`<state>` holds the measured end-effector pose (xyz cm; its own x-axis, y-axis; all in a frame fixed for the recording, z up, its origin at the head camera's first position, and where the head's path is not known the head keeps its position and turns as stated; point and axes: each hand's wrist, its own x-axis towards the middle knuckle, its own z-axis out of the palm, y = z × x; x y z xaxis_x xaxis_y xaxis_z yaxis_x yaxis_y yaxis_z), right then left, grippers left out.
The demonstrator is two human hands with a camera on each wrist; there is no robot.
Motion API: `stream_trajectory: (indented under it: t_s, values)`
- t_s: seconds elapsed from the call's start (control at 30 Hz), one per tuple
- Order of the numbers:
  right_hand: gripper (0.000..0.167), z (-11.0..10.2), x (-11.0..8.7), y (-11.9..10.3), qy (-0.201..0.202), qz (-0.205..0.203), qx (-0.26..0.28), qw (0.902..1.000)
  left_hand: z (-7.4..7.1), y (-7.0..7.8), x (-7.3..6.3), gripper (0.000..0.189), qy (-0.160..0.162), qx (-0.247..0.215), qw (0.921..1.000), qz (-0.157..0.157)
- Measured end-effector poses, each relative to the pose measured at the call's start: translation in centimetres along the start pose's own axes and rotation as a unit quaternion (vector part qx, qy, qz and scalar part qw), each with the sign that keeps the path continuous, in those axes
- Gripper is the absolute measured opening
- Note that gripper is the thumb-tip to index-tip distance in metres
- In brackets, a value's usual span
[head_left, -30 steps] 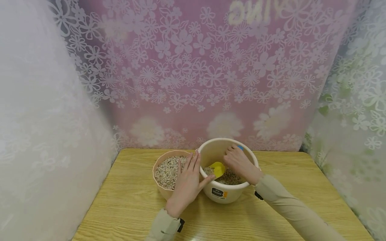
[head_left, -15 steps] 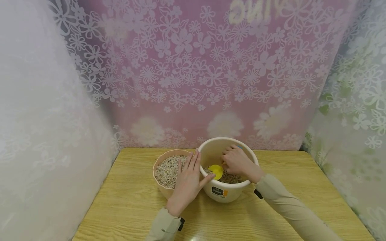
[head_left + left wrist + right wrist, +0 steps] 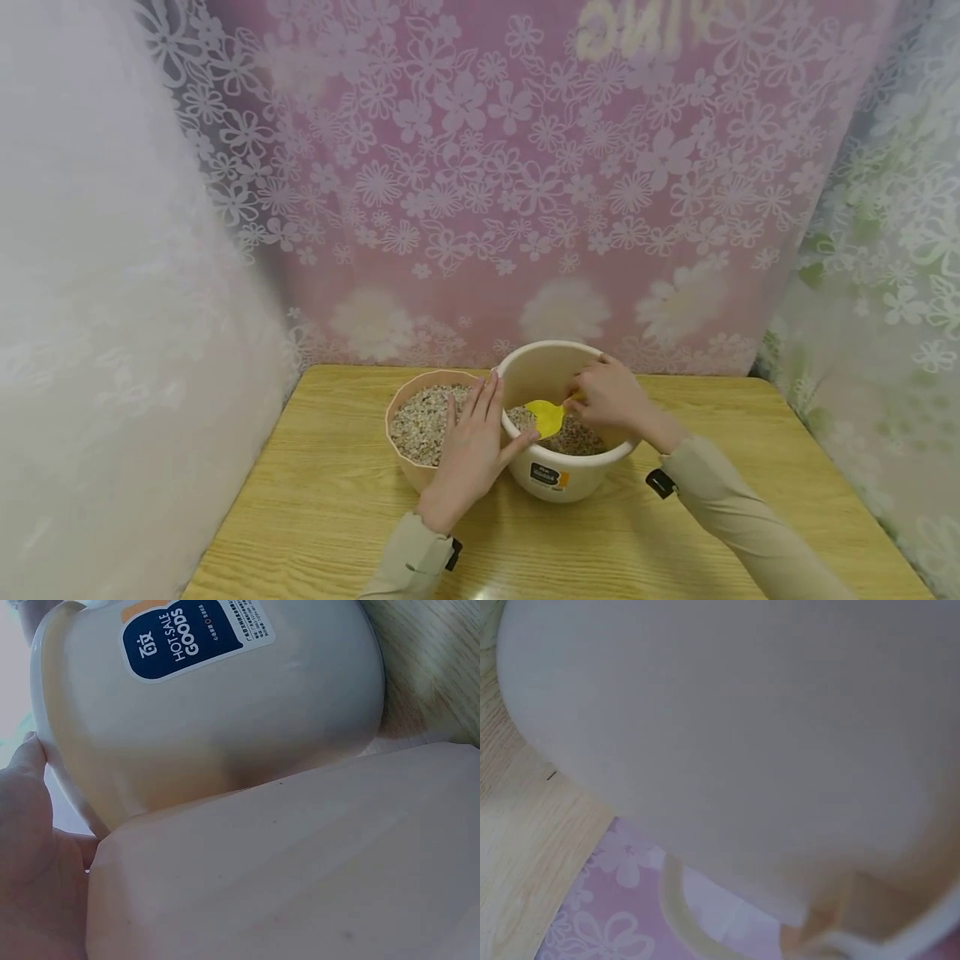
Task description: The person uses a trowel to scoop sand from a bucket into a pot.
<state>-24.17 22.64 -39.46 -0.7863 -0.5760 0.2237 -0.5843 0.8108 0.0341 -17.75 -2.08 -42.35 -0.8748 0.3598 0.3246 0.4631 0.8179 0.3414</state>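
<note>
In the head view a white plastic bucket [image 3: 536, 372] stands beside a pale peach bowl [image 3: 411, 477]. Pale gravel-like grains [image 3: 423, 423] fill the bowl, and darker, similar grains [image 3: 581, 439] lie low in the bucket. My right hand [image 3: 611, 400] reaches over the bucket's right rim and grips a yellow scoop [image 3: 548, 418] by its handle, mostly hidden under the fingers. The scoop's bowl is inside the bucket, over the grains. Fingers extended, my left hand [image 3: 468, 458] rests where the two rims meet. From the left wrist, its fingertips show at the bucket rim [image 3: 39, 690].
Both containers stand on a wood-grain table [image 3: 330, 500]. A pink flowered curtain [image 3: 465, 208] hangs behind it, with pale sheeting on either side. A label [image 3: 187, 637] marks the bucket's front, and a curved handle [image 3: 676, 904] hangs off its side.
My right hand has shifted right, towards the rim, and the scoop has come up a little from the grains. A blue bit seen beyond that hand is now hidden. My left hand stays put.
</note>
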Motion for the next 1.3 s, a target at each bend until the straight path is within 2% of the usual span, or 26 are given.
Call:
stream_trajectory:
  t_s: [0.13, 0.33, 0.53, 0.63, 0.93, 1.07, 1.3]
  values:
    - [0.008, -0.9, -0.6, 0.1, 0.024, 0.020, 0.000, 0.9995, 0.0, 0.0, 0.0, 0.094, -0.002, -0.002, 1.0000, -0.003]
    - [0.013, -1.3, -1.6, 0.0, 0.032, 0.071, -0.002, 0.9970, 0.0, 0.0, 0.0, 0.094, -0.003, -0.006, 1.0000, -0.005]
    - [0.014, -1.7, -3.3, -0.5, 0.075, 0.137, 0.015, 0.9877, 0.0, 0.1, 0.0, 0.095, -0.010, -0.004, 0.9999, -0.008]
    - [0.013, -2.0, -4.0, -0.8, 0.094, 0.156, 0.011, 0.9833, 0.0, 0.1, -0.1, 0.096, -0.012, -0.004, 0.9999, -0.010]
    - [0.013, -2.6, -5.5, -1.6, 0.136, 0.175, 0.004, 0.9751, 0.2, 0.1, 0.0, 0.095, -0.009, -0.003, 0.9999, -0.011]
    - [0.014, -2.4, -6.0, -1.8, 0.148, 0.177, 0.005, 0.9731, 0.3, -0.1, 0.1, 0.095, -0.010, 0.012, 0.9998, -0.009]
    - [0.012, -2.2, -6.6, -1.7, 0.157, 0.177, 0.004, 0.9717, 0.0, -1.1, -1.1, 0.098, 0.013, 0.020, 0.9997, -0.008]
